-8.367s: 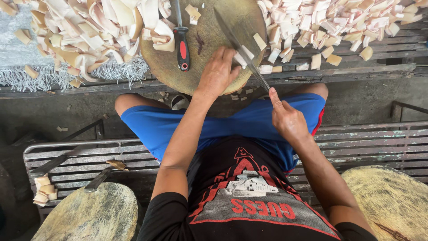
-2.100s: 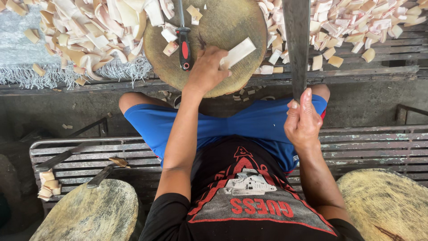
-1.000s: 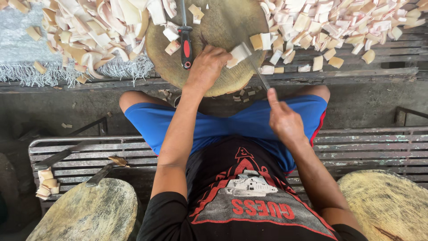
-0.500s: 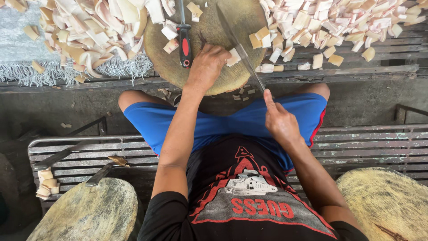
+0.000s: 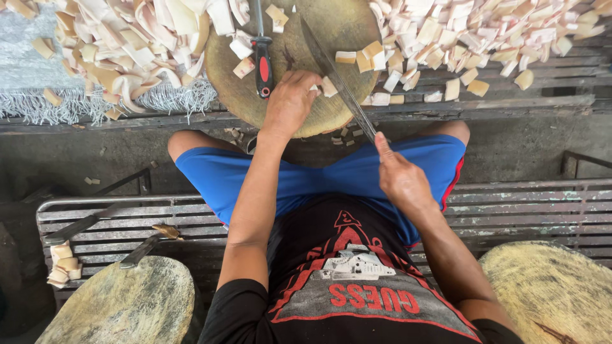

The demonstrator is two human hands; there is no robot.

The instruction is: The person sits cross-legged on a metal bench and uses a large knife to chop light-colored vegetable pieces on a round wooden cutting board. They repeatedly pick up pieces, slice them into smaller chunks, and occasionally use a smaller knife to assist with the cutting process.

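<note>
On the near half of the round chopping block (image 5: 331,108), a small pale chunk (image 5: 329,86) sits pinned under the left hand (image 5: 290,102), whose fingers grip it just left of the long blade (image 5: 338,79). That blade runs diagonally from the block's far edge back toward the right hand (image 5: 400,178), whose fingers are clenched around its handle, touching the chunk's right side.
</note>
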